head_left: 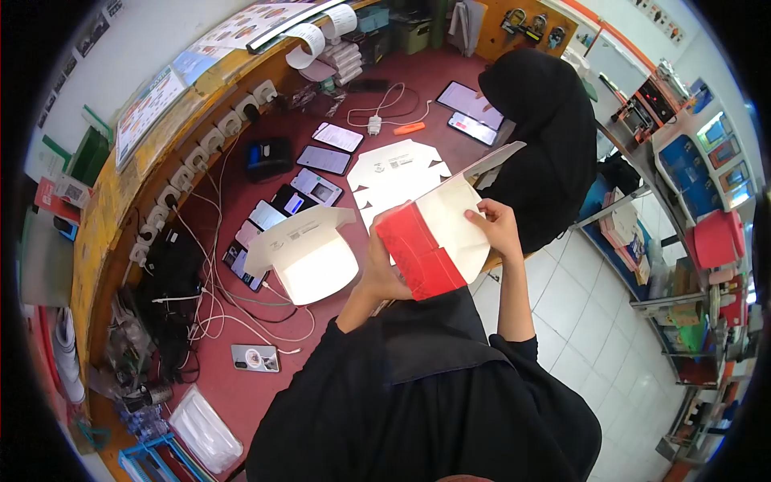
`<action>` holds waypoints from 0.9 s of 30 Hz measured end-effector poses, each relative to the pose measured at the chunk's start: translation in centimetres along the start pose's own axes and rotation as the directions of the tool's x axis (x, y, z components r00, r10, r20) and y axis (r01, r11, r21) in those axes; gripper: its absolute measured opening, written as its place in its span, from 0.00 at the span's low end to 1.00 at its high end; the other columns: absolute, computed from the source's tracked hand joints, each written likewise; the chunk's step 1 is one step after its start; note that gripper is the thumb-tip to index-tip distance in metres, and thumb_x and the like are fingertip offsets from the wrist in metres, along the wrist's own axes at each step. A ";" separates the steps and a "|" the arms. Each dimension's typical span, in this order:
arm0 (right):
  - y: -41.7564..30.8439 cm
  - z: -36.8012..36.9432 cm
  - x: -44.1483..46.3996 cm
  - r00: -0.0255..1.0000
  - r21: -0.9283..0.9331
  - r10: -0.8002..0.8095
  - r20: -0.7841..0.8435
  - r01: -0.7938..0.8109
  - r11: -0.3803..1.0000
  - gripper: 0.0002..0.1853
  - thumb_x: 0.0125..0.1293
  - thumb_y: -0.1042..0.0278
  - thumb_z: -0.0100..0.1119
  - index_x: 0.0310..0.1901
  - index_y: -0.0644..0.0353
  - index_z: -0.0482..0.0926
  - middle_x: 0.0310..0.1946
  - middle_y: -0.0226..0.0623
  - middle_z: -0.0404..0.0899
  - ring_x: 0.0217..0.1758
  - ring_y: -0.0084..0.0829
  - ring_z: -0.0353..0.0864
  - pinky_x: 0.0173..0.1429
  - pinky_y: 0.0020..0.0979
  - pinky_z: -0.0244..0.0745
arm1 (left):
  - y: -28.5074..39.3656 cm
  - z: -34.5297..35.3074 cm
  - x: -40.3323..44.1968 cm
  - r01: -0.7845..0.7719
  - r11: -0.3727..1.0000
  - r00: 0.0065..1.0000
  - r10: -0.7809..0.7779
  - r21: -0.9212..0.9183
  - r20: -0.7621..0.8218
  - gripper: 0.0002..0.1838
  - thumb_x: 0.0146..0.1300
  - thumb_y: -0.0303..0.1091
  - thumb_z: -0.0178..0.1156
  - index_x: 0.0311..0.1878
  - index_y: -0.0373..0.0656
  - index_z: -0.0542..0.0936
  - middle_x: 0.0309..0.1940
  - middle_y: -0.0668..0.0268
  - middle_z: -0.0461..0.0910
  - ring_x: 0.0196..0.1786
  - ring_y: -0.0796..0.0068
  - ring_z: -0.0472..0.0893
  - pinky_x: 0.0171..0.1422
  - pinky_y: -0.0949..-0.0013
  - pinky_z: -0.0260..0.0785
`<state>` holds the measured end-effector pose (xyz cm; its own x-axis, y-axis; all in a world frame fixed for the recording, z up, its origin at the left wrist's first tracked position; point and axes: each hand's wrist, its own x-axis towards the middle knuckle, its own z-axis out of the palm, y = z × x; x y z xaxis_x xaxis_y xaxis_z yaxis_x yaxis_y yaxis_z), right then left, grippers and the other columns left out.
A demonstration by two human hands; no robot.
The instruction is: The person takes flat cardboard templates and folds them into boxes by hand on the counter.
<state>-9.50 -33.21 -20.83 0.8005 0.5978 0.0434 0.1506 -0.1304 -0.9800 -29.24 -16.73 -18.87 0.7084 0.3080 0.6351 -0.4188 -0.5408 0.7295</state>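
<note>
A folding cardboard box, red outside and white inside, is held up in front of my body. Its long white flap stands raised toward the upper right. My left hand wraps around the box's left side, its fingers partly hidden. On the right, my right hand pinches the white inner panel between thumb and fingers. Beneath and beyond the box lies a flat white box blank with printing and notched edges. Left of my left hand stands a partly folded white box with its flap up.
Several phones lie on the red table amid white cables. A phone with a round sticker is near me. Power sockets line the wooden counter. A person in black sits close at right, by two phones.
</note>
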 end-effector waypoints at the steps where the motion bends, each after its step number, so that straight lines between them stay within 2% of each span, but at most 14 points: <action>1: -0.1 -0.4 -0.1 0.999 0.043 -0.014 -0.044 0.016 0.999 0.10 0.57 0.68 0.69 0.29 0.65 0.79 0.20 0.19 0.72 0.20 0.08 0.62 0.24 0.18 0.54 | 0.0 0.3 0.0 -0.018 1.000 1.000 0.018 0.013 -0.011 0.66 0.25 0.45 0.81 0.69 0.37 0.53 0.63 0.54 0.61 0.64 0.60 0.68 0.63 0.59 0.63; 3: 0.3 -1.5 -0.1 0.994 0.077 0.015 -0.105 -0.007 0.997 0.10 0.57 0.68 0.69 0.28 0.64 0.79 0.19 0.18 0.71 0.20 0.08 0.61 0.24 0.18 0.53 | 0.5 0.6 0.3 -0.062 0.996 0.998 0.063 0.061 -0.017 0.66 0.24 0.45 0.82 0.69 0.37 0.53 0.64 0.54 0.59 0.64 0.60 0.67 0.63 0.60 0.64; 7: 1.2 -3.4 -0.1 0.949 0.102 -0.029 -0.313 0.064 0.993 0.10 0.57 0.67 0.69 0.28 0.65 0.79 0.17 0.17 0.69 0.20 0.09 0.59 0.24 0.19 0.51 | -0.1 -0.3 0.3 0.082 0.996 0.996 -0.082 0.019 0.029 0.68 0.24 0.43 0.82 0.70 0.37 0.50 0.65 0.53 0.55 0.66 0.59 0.65 0.65 0.59 0.65; 8: 1.4 -4.3 -0.1 0.933 0.113 -0.037 -0.358 0.083 0.990 0.10 0.57 0.67 0.69 0.29 0.65 0.79 0.17 0.17 0.69 0.20 0.09 0.59 0.24 0.19 0.51 | -0.4 -0.4 0.6 0.061 0.996 0.998 -0.062 0.063 0.022 0.69 0.24 0.43 0.82 0.71 0.37 0.49 0.66 0.53 0.54 0.67 0.59 0.64 0.66 0.58 0.65; 10: 0.7 -5.5 -0.5 0.885 -0.087 -0.088 -0.457 0.054 0.995 0.10 0.57 0.68 0.69 0.30 0.66 0.79 0.18 0.20 0.71 0.21 0.10 0.61 0.24 0.19 0.53 | -0.8 -0.4 2.0 0.020 0.988 1.000 -0.021 0.152 0.006 0.70 0.24 0.42 0.82 0.72 0.37 0.47 0.66 0.53 0.52 0.68 0.58 0.63 0.67 0.57 0.64; 12: -0.2 -6.2 -1.2 0.834 -0.254 -0.127 -0.536 -0.016 0.967 0.10 0.56 0.69 0.69 0.32 0.66 0.80 0.19 0.22 0.73 0.21 0.11 0.62 0.24 0.19 0.56 | -5.5 0.4 1.5 0.150 0.988 0.987 -0.147 0.039 -0.068 0.70 0.26 0.39 0.80 0.72 0.36 0.44 0.68 0.51 0.52 0.68 0.54 0.62 0.67 0.53 0.65; 13: 2.2 -6.8 -0.4 0.817 -0.133 -0.168 -0.552 0.113 0.985 0.11 0.55 0.72 0.69 0.38 0.66 0.81 0.22 0.25 0.76 0.22 0.11 0.67 0.26 0.18 0.62 | -8.2 0.7 1.2 0.200 0.980 0.973 -0.196 0.017 -0.121 0.70 0.27 0.38 0.80 0.72 0.35 0.43 0.68 0.49 0.51 0.69 0.53 0.61 0.68 0.53 0.64; 17: -0.3 -6.1 -1.5 0.823 -0.060 -0.177 -0.540 0.173 0.983 0.18 0.54 0.77 0.69 0.48 0.64 0.81 0.24 0.28 0.78 0.26 0.13 0.76 0.29 0.16 0.68 | -13.6 1.5 1.2 0.403 0.909 0.901 -0.373 0.106 -0.220 0.70 0.34 0.36 0.78 0.73 0.35 0.36 0.71 0.47 0.47 0.74 0.54 0.53 0.74 0.55 0.54; 20: -0.7 -5.1 -1.5 0.836 -0.040 -0.182 -0.518 0.188 0.981 0.17 0.54 0.77 0.68 0.48 0.64 0.81 0.24 0.27 0.78 0.25 0.13 0.75 0.30 0.17 0.68 | -16.5 3.0 -1.0 0.516 0.758 0.854 -0.413 0.399 -0.317 0.70 0.35 0.38 0.77 0.73 0.32 0.35 0.73 0.43 0.40 0.76 0.48 0.42 0.78 0.54 0.39; 21: 0.3 -5.2 -1.1 0.837 -0.038 -0.246 -0.490 0.262 0.964 0.16 0.54 0.78 0.68 0.47 0.62 0.82 0.25 0.26 0.78 0.25 0.13 0.75 0.30 0.16 0.68 | -15.1 3.1 -0.9 0.531 0.789 0.840 -0.441 0.309 -0.315 0.67 0.39 0.37 0.75 0.73 0.31 0.34 0.74 0.43 0.38 0.77 0.49 0.40 0.78 0.55 0.36; 22: -0.2 -5.1 -1.0 0.840 -0.051 -0.240 -0.487 0.247 0.968 0.16 0.55 0.77 0.68 0.47 0.62 0.82 0.25 0.27 0.78 0.25 0.13 0.75 0.30 0.17 0.68 | -13.6 3.2 -0.8 0.543 0.812 0.826 -0.469 0.216 -0.313 0.65 0.43 0.36 0.72 0.73 0.31 0.33 0.74 0.43 0.36 0.77 0.49 0.38 0.79 0.56 0.33; 24: -2.0 -4.4 -1.5 0.850 -0.077 -0.217 -0.481 0.206 0.976 0.15 0.55 0.77 0.68 0.46 0.62 0.82 0.25 0.28 0.79 0.25 0.13 0.75 0.30 0.17 0.68 | -8.5 3.2 -0.3 0.425 0.902 0.846 -0.423 -0.069 -0.325 0.61 0.47 0.34 0.70 0.73 0.33 0.33 0.75 0.44 0.37 0.77 0.51 0.39 0.78 0.57 0.33; 25: -2.6 -4.0 -1.7 0.839 -0.134 -0.251 -0.483 0.213 0.968 0.14 0.55 0.77 0.68 0.45 0.62 0.82 0.25 0.29 0.79 0.26 0.13 0.75 0.30 0.17 0.68 | -5.3 3.1 0.0 0.347 0.784 0.841 -0.503 -0.515 -0.199 0.58 0.52 0.31 0.66 0.74 0.36 0.32 0.75 0.49 0.39 0.77 0.57 0.43 0.78 0.60 0.36; 27: -3.6 -2.9 -1.8 0.823 -0.244 -0.322 -0.469 0.230 0.942 0.13 0.55 0.77 0.68 0.44 0.63 0.82 0.25 0.30 0.79 0.26 0.12 0.74 0.30 0.18 0.68 | 0.7 2.9 1.2 0.384 0.668 0.875 -0.483 -0.638 0.021 0.53 0.54 0.32 0.66 0.74 0.36 0.39 0.72 0.52 0.49 0.74 0.61 0.52 0.76 0.61 0.44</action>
<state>-9.82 -36.15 -16.82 0.8820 0.1628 0.4423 0.4672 -0.1788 -0.8659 -27.05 -19.01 -18.35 0.8341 0.5150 0.1979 -0.3700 0.2562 0.8930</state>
